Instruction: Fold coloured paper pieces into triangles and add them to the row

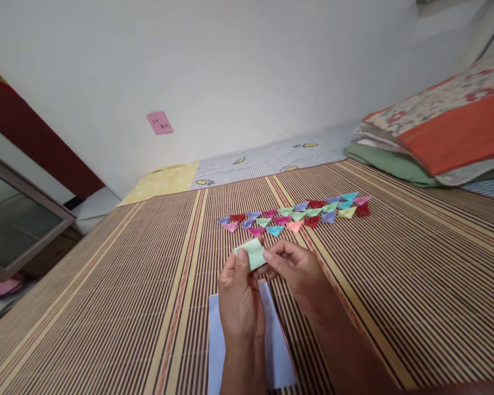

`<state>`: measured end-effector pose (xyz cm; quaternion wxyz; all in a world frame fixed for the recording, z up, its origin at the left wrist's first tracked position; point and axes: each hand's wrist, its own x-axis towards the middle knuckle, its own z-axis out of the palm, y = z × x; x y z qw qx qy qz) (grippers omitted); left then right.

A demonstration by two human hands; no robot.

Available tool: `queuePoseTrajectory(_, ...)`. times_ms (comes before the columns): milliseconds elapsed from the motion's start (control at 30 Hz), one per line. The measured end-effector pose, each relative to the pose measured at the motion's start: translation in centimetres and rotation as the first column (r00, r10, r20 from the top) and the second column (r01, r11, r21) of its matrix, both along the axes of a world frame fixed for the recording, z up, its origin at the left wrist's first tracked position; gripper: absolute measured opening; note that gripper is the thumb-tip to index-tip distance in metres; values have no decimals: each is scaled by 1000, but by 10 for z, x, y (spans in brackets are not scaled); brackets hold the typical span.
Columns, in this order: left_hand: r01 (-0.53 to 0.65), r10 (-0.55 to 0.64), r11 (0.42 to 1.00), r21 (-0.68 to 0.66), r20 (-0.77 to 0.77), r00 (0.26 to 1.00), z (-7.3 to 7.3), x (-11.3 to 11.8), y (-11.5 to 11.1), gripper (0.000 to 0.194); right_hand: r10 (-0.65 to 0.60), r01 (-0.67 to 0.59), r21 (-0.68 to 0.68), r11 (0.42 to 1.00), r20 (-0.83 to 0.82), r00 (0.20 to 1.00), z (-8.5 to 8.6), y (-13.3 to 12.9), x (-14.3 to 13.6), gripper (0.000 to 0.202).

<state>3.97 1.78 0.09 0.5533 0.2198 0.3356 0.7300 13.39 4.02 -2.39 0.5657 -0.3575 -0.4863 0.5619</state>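
Observation:
A small light-green piece of paper [253, 253] is held up between both hands, above the striped mat. My left hand [239, 280] grips it from the left, thumb on its face and fingers behind. At its right edge, my right hand [298, 269] pinches it between thumb and forefinger. Beyond the hands, several small folded paper triangles [275, 230] in red, pink, blue, green and yellow lie in rows. Under my left forearm is a pale blue sheet or pad [278, 340], partly hidden by the arm.
The striped bamboo mat [127, 285] covers the bed. Folded bedding [456, 131] is piled at the right. Along the wall runs a checked cloth [255, 159] with a yellow part at its left. A pink note [160, 122] is stuck on the wall. A glass-fronted cabinet [20, 214] stands left.

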Motion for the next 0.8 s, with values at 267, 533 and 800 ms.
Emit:
queuePoseTrajectory(267, -14, 15, 1000, 18, -24, 1000, -4, -7, 1, 25, 14, -13, 39, 999, -9, 1000, 9, -8, -2, 16)
queuePoseTrajectory(533, -44, 44, 999, -6, 59, 997, -4, -11, 2, 24, -27, 31, 41, 999, -101, 995, 12, -10, -9, 15)
queuePoseTrajectory(800, -133, 145, 989, 59, -277, 950, -9, -12, 0, 28, -36, 32, -36, 999, -126, 991, 9, -3, 0, 14)
